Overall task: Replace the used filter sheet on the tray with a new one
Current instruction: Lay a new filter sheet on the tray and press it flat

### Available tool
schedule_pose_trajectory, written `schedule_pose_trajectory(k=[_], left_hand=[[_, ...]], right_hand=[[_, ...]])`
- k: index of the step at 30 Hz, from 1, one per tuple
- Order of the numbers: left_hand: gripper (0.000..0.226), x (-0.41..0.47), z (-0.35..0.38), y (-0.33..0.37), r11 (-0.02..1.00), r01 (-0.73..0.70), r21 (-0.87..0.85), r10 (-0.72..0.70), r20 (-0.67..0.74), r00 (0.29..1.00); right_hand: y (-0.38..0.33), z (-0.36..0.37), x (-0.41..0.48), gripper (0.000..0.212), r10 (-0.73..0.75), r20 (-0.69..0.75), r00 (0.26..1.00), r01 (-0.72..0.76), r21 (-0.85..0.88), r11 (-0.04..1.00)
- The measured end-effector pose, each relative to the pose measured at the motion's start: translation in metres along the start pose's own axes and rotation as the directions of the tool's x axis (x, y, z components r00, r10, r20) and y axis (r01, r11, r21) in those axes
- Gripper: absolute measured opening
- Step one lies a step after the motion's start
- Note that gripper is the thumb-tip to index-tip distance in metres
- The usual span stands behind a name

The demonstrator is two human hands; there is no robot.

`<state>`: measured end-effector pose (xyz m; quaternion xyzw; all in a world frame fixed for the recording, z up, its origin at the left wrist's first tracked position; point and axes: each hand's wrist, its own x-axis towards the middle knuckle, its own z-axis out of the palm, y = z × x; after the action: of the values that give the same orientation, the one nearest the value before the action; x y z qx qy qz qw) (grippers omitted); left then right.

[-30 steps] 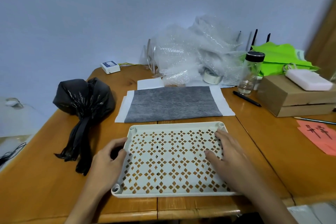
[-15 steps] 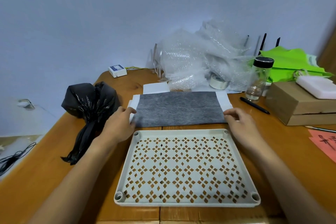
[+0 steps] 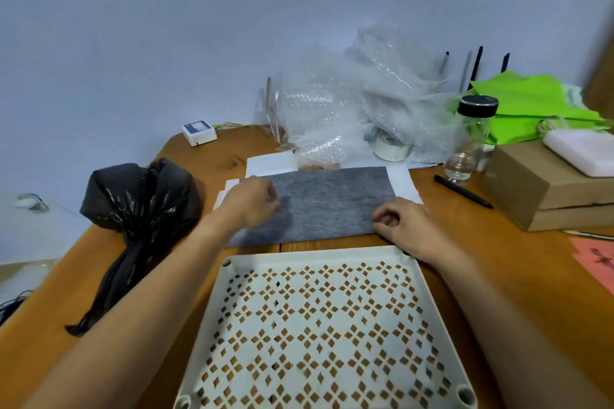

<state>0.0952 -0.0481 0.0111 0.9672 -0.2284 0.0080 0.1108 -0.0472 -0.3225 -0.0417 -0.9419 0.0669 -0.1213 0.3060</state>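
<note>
Both hands moved onto grey filter sheet (image 3: 327, 206) — tray (image 3: 319, 257) bare

Both our hands on the grey filter sheet, bare tray below

We see our left hand (image 3: 253, 204) resting on the left part of the grey filter sheet (image 3: 327, 201) at frame centre, fingers curled, while our right hand (image 3: 403, 226) pinches its lower right corner. The perforated white tray (image 3: 324, 330) fills the lower centre on the wooden table (image 3: 518, 262), holding no sheet. A tied black bag (image 3: 139, 199) sits at left; bubble wrap (image 3: 358, 103) is heaped in the upper right.
</note>
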Motion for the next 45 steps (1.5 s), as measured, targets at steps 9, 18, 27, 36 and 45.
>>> schedule_pose_trajectory(k=[9, 18, 27, 36, 45], left_hand=[[0.040, 0.095, 0.016, 0.097, 0.977, -0.183, -0.114, 0.196, 0.115, 0.974], [0.037, 0.155, 0.057, 0.129, 0.975, -0.204, -0.090, 0.219, 0.215, 0.952], [0.057, 0.182, 0.057, 0.142, 0.989, -0.083, -0.120, 0.121, 0.362, 0.924], [0.044, 0.173, 0.038, 0.131, 0.918, 0.015, -0.397, 0.130, 0.337, 0.933], [0.030, 0.152, -0.007, 0.120, 0.797, -0.020, -0.603, 0.173, 0.198, 0.965]], right_hand=[[-0.001, 0.006, -0.003, 0.019, -0.001, -0.002, 1.000, 0.001, -0.187, 0.982], [0.006, 0.011, 0.001, 0.015, -0.018, 0.026, 1.000, 0.022, -0.159, 0.987], [0.007, 0.011, 0.003, 0.021, -0.011, 0.059, 0.998, 0.021, -0.171, 0.985], [0.004, 0.009, 0.002, 0.028, 0.068, -0.037, 0.997, -0.073, -0.165, 0.984], [0.005, 0.011, 0.003, 0.048, 0.240, -0.237, 0.941, -0.235, 0.050, 0.971]])
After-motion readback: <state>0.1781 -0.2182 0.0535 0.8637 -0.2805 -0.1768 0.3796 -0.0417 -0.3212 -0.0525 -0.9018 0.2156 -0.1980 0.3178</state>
